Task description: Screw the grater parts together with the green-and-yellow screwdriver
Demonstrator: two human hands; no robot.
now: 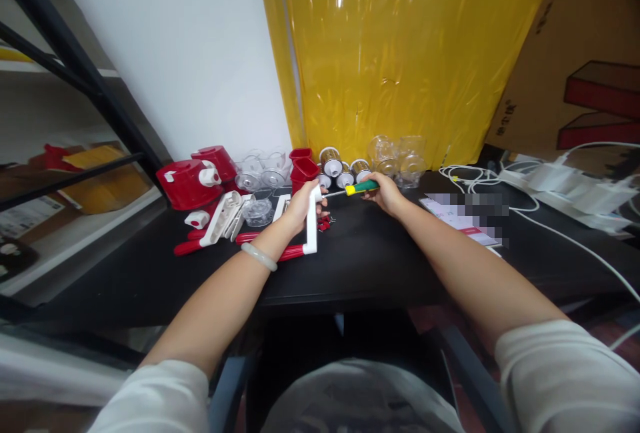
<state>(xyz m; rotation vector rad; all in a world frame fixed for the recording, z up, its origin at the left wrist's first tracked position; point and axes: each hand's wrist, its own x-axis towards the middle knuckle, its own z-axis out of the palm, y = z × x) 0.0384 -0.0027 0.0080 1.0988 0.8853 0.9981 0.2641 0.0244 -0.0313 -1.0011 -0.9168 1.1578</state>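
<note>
My left hand is closed around the top end of a white crank handle with a red grip, held above the black table. My right hand grips a green and yellow screwdriver by its handle. The shaft points left and its tip meets the top end of the crank, partly hidden by my left fingers. Small red parts and what look like screws lie below. Left of my left wrist are more white handles with red grips and a clear plastic piece.
Red housings stand at the back left, beside clear plastic parts. Red hoppers, metal drums and more clear parts line the back. White cables and chargers sit at right, near a printed sheet.
</note>
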